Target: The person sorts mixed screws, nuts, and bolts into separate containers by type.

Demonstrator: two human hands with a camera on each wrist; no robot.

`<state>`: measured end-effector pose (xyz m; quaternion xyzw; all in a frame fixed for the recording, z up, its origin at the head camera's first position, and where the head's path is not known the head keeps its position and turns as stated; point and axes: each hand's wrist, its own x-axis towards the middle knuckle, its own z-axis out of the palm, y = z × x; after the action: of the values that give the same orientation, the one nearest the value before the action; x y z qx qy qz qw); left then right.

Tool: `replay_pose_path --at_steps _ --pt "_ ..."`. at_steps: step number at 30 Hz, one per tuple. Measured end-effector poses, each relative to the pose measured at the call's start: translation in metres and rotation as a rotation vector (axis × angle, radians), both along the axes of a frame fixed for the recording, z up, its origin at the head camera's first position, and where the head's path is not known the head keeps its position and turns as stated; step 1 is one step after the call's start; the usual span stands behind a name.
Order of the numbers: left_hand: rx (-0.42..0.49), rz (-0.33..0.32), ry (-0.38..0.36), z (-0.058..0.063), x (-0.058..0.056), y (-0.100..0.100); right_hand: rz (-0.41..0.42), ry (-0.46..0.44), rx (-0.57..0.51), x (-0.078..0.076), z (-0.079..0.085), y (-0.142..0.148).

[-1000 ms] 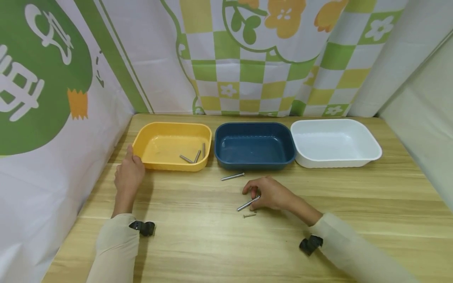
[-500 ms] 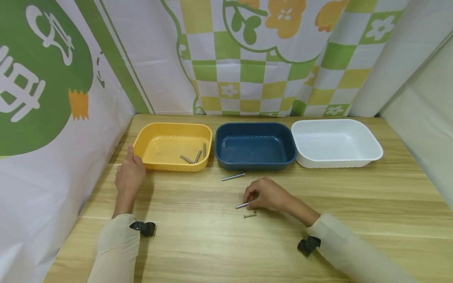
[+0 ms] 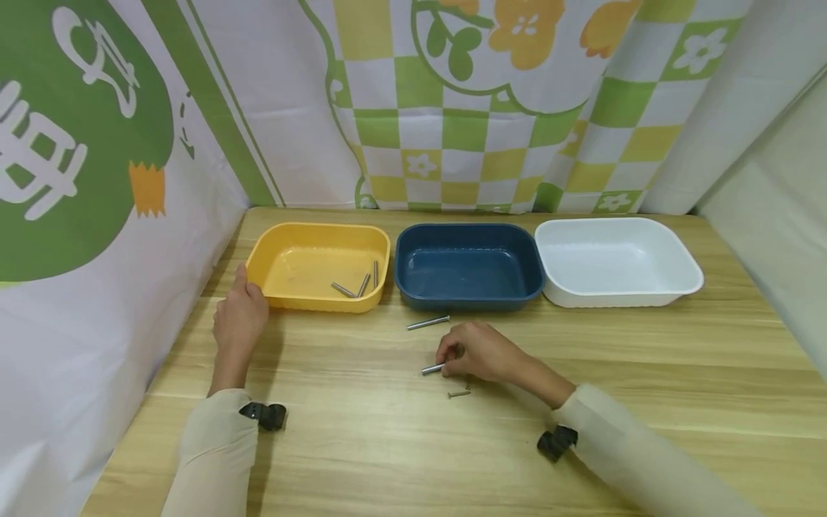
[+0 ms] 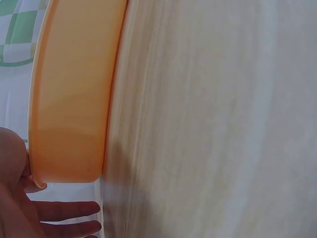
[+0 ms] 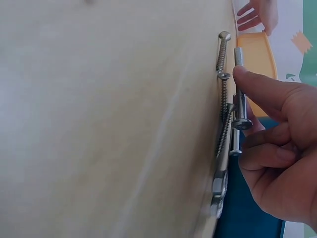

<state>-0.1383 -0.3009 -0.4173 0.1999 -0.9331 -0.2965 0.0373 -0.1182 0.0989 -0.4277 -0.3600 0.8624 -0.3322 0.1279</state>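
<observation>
In the head view my right hand [image 3: 481, 352] pinches a silver bolt [image 3: 432, 369] between thumb and fingers, low over the wooden table. The right wrist view shows the bolt's threaded end [image 5: 238, 54] above the thumb and its head lower down. Small screws [image 3: 459, 394] lie close below this hand, and another long bolt [image 3: 428, 323] rests in front of the blue tray. At the far left my left hand [image 3: 240, 316] holds the yellow tray [image 3: 316, 304] by its left end, thumb at the rim [image 4: 38, 184], other fingers extended outside it. Several bolts [image 3: 365, 285] lie inside that tray.
A dark blue tray [image 3: 469, 296] stands beside the yellow one, and a white tray [image 3: 617, 296] adjoins it on the right. Nuts [image 5: 218, 188] show by the screws in the right wrist view. Printed curtains [image 3: 452, 158] hang behind the table [image 3: 362, 445].
My right hand has shifted slightly left and away from the small screws, and the bolt has turned in its fingers so less of it shows. My left hand stays at the yellow tray.
</observation>
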Motion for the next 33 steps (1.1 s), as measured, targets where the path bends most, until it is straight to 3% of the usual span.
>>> replay_pose_path --at_steps 11,26,33 --pt "-0.01 0.0 0.004 0.002 0.0 0.002 -0.088 0.124 -0.004 -0.011 0.012 -0.022" --pt "-0.006 -0.005 0.013 0.0 0.0 0.001 -0.168 0.107 -0.017 -0.022 0.038 -0.053" --pt "-0.019 -0.001 0.032 -0.001 0.0 0.0 -0.188 0.178 -0.051 -0.03 0.047 -0.065"
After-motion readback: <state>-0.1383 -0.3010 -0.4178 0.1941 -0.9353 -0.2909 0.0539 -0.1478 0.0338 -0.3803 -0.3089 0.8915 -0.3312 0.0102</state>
